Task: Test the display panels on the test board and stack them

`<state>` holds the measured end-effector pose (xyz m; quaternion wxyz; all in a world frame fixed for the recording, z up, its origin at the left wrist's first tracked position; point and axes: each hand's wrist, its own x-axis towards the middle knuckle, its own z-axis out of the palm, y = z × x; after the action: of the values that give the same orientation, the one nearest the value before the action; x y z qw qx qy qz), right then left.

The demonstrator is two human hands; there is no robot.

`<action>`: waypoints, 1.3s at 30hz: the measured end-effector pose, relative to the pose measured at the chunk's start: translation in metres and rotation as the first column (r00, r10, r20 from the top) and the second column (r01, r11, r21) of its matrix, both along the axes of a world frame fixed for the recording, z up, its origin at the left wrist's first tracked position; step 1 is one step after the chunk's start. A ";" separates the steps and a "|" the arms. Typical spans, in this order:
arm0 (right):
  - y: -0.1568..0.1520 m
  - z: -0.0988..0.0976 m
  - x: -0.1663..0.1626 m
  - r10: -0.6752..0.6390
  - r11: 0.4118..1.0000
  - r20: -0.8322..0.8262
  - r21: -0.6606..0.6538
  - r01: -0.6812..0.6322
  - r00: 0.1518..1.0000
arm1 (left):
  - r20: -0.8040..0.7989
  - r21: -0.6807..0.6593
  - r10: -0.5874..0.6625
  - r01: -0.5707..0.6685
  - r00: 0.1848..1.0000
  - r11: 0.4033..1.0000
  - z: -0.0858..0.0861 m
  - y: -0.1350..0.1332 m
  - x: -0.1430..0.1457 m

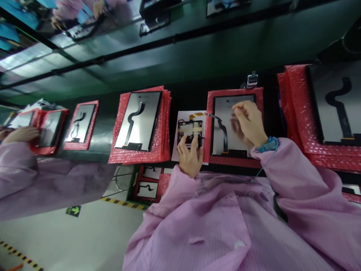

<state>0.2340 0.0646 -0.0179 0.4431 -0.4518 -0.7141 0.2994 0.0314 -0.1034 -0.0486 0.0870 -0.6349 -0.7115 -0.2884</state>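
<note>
My left hand rests with fingers apart on a small black circuit board fixture, which has pale tape strips and lies on a white sheet. A flat flex cable runs from the fixture to the dark ribbon of a display panel. That panel lies back side up on red bubble wrap. My right hand hovers over the panel's right half, thumb and forefinger pinched together; whatever they may hold is too small to make out. A blue band circles the right wrist.
On the left is a red bubble-wrap stack topped by another display panel; a larger panel tops the right stack. A metal clip sits behind my panel. A co-worker's hand touches panels at far left.
</note>
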 end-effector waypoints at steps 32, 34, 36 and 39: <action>-0.113 0.003 0.047 -0.267 0.925 0.216 -0.217 0.313 0.939 | 0.064 -0.097 -0.284 0.290 0.957 0.952 0.003 0.007 0.025; -0.111 0.009 0.050 -0.278 0.882 0.088 -0.372 0.290 0.957 | 0.075 -0.126 -0.275 0.283 0.958 0.951 0.006 0.006 0.027; -0.111 0.020 0.055 -0.284 0.843 -0.068 -0.492 0.215 0.956 | 0.086 -0.166 -0.287 0.298 0.954 0.940 0.012 0.005 0.027; -0.117 0.048 0.054 -0.243 0.856 -0.262 -0.511 0.079 0.934 | 0.153 -0.261 -0.342 0.371 0.927 0.891 0.028 0.012 0.017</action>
<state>0.2884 -0.0522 0.0296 0.4458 -0.5544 -0.4927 0.5012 0.0484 -0.0918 -0.0204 -0.0965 -0.7448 -0.6203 -0.2261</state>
